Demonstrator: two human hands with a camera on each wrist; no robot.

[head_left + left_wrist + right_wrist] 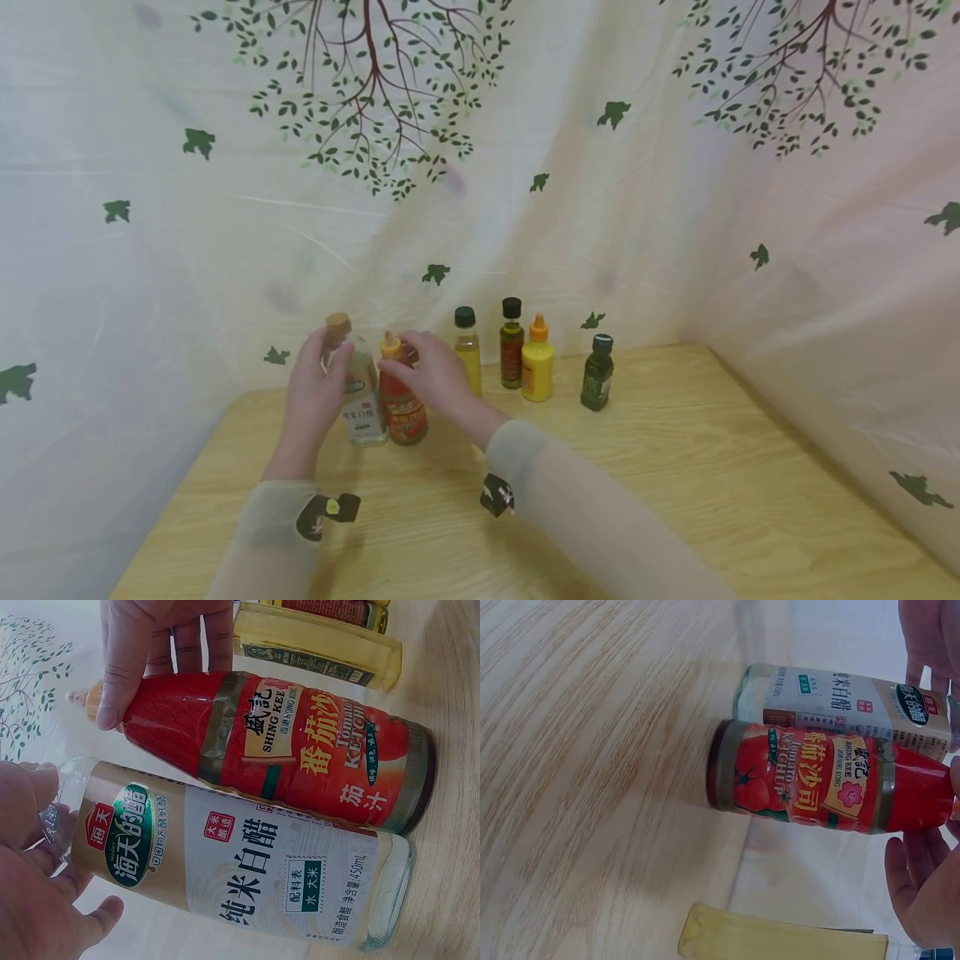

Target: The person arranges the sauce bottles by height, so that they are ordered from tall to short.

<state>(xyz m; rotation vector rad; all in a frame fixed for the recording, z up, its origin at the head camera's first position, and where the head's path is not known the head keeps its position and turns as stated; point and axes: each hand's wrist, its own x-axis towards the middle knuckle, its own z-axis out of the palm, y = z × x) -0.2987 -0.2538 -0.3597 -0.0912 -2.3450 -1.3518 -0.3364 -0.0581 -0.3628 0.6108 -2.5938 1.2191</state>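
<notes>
On the left side of the table, a clear glass bottle of white rice vinegar [300, 877] with a tan cap stands beside a red tomato ketchup bottle [277, 746] with an orange nozzle. My left hand [318, 392] has its fingers around the neck of the vinegar bottle, just below the cap. With the thumb in front and the fingers behind, my right hand [438, 375] holds the ketchup bottle by its narrow upper part. The two bottles are upright, side by side, labels facing me.
To the right stand a pale yellow oil bottle [468, 358] with a dark cap, a dark sauce bottle [512, 354], a yellow squeeze bottle [537, 371] and a small dark green bottle [597, 379]. A leaf-printed curtain [480, 225] hangs behind the wooden table [645, 492].
</notes>
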